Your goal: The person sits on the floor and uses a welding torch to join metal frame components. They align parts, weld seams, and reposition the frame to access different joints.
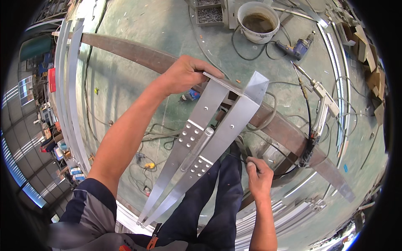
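Note:
Two long silver sheet-metal channels lie side by side across a brown steel beam [134,54], sloping down toward my waist. The left channel [201,111] and the right channel [234,121] each carry a plate with several round fastener heads. My left hand [184,75] is closed on the far end of the left channel, thumb and fingers at its edge. Between the channels rests a shiny rod-like cylinder [194,152]. My right hand [259,175] is curled near my right leg around something dark that I cannot make out; it is apart from the channels.
A silver-and-black hose-fed tool [324,104] leans by the beam at right. Beyond are a blue cordless drill [299,48], a white bucket [251,38] of brown liquid and trays [209,16] of small metal parts. Cables cross the floor. Tall metal strips [72,62] stand at left.

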`<control>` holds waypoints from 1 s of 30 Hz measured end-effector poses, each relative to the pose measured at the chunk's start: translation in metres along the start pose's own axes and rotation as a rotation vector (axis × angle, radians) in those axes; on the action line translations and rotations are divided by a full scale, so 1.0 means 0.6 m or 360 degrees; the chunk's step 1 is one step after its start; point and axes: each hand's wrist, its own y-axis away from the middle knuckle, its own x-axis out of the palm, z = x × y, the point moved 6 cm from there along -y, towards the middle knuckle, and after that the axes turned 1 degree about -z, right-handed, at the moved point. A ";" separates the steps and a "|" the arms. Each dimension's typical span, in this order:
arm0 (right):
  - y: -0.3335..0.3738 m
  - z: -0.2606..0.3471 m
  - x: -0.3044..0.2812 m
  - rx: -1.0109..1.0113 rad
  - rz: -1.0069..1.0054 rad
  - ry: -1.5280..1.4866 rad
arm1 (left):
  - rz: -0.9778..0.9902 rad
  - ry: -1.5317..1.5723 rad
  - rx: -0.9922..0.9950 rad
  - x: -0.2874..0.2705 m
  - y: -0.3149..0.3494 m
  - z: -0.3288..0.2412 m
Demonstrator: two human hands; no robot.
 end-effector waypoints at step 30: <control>-0.274 -0.208 -0.372 0.0297 -0.0273 -0.0192 | -0.0910 -0.0128 -0.0468 -0.126 0.238 0.182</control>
